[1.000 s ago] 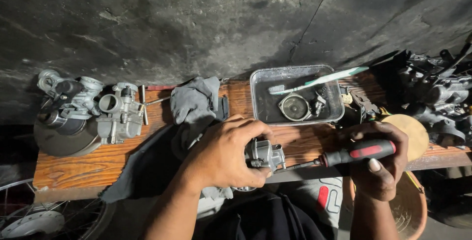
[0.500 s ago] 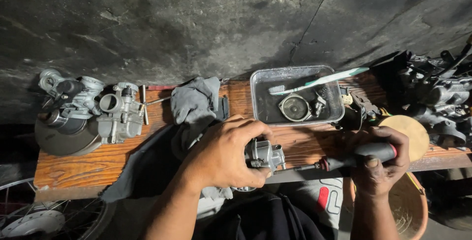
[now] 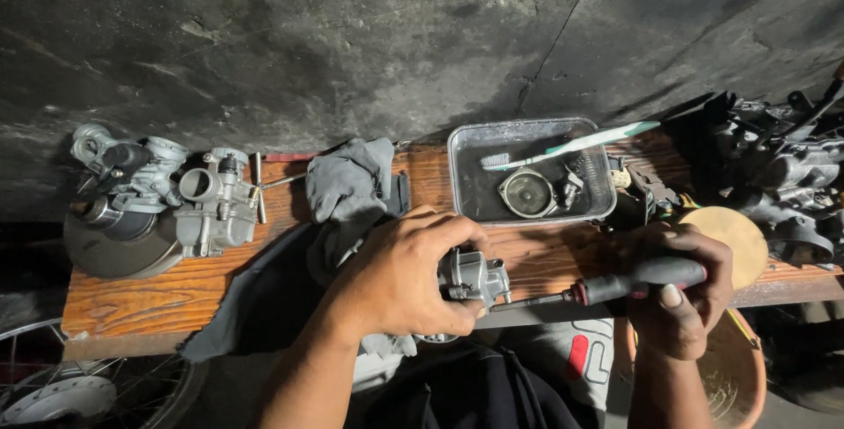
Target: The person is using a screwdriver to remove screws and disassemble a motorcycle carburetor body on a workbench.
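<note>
My left hand [image 3: 400, 275] grips a small grey metal carburetor body [image 3: 477, 276] just above the front edge of a wooden bench [image 3: 176, 293]. My right hand [image 3: 681, 293] is closed around the dark handle of a screwdriver [image 3: 615, 287] with a red collar. The screwdriver lies nearly level, and its thin shaft points left into the side of the carburetor body.
A grey rag [image 3: 352, 178] lies behind my left hand. Two more carburetors [image 3: 171, 192] sit at the bench's left end. A metal tray [image 3: 466, 183] holds a toothbrush [image 3: 571, 143] and small round parts. Engine parts [image 3: 782, 183] crowd the right end; a spoked wheel [image 3: 53, 389] shows bottom left.
My right hand has turned on the screwdriver handle, hiding its red stripe. The left hand and carburetor body have stayed in place.
</note>
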